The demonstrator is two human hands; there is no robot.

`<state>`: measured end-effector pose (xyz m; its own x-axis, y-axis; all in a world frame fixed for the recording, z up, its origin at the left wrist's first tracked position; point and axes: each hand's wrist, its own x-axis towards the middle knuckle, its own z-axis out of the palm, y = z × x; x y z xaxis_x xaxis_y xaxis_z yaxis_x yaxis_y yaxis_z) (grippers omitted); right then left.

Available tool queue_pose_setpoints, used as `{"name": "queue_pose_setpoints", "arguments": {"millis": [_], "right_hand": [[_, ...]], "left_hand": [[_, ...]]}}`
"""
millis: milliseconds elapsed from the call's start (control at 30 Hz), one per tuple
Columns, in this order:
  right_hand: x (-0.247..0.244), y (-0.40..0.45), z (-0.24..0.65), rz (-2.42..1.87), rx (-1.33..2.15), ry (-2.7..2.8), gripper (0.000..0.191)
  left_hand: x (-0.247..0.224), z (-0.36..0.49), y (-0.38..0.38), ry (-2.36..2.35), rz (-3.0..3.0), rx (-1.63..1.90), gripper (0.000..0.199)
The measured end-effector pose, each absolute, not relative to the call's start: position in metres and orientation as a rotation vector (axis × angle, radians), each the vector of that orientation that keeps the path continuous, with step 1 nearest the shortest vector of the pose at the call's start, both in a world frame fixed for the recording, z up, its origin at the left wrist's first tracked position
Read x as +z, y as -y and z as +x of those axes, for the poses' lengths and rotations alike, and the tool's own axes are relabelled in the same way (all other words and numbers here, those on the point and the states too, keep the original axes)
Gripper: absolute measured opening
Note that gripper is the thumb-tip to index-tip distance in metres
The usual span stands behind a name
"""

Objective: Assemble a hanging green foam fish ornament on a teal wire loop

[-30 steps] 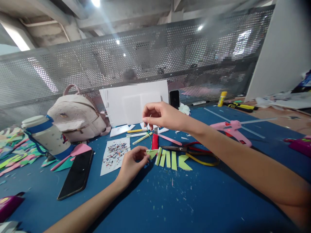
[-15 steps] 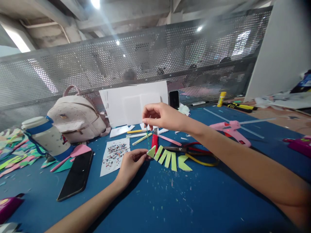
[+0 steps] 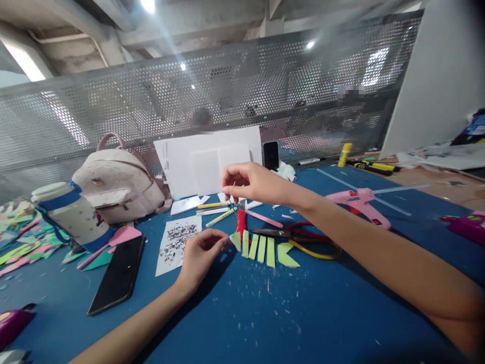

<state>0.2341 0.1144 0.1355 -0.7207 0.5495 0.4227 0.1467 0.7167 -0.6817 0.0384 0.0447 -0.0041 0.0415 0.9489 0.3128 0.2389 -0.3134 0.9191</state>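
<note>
My right hand (image 3: 238, 183) is raised above the table with its fingers pinched on a thin green string (image 3: 237, 218). From there the string runs down to a row of light green paper pieces; the leftmost piece (image 3: 235, 240) is next to the fingertips of my left hand (image 3: 204, 250). My left hand rests low on the blue table, fingers curved, and whether it touches that piece is unclear. Further right in the row are narrow strips (image 3: 261, 248) and a notched piece (image 3: 288, 255). Behind the row lies a red cutter (image 3: 241, 222).
Scissors (image 3: 280, 233) and a pink glue gun (image 3: 361, 203) lie to the right. At the left are a black phone (image 3: 118, 275), a bottle (image 3: 71, 215), a backpack (image 3: 117, 184) and a paper sheet with small beads (image 3: 162, 260). A white board (image 3: 178, 167) stands behind.
The leftmost green pieces have swung more upright, and the string has slackened. My left hand has shifted slightly back from the first piece. My right hand has barely moved.
</note>
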Motion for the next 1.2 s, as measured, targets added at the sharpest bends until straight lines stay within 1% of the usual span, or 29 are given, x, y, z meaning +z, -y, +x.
{"name": "queue_pose_setpoints", "arguments": {"millis": [267,633,967,1200], "right_hand": [[0.133,-0.116,0.234,-0.515,0.863,2.310,0.005],[0.131,-0.115,0.231,-0.507,0.869,2.325,0.005],[0.122,-0.119,0.228,-0.479,0.878,2.362,0.002],[0.115,-0.120,0.223,-0.517,0.947,2.382,0.002]], "left_hand": [[-0.003,0.038,-0.047,-1.119,1.601,1.453,0.021],[-0.011,0.036,-0.049,-1.111,1.541,1.472,0.018],[-0.003,0.032,-0.050,-1.164,1.595,1.549,0.012],[0.004,0.035,-0.047,-1.106,1.563,1.530,0.018]]}}
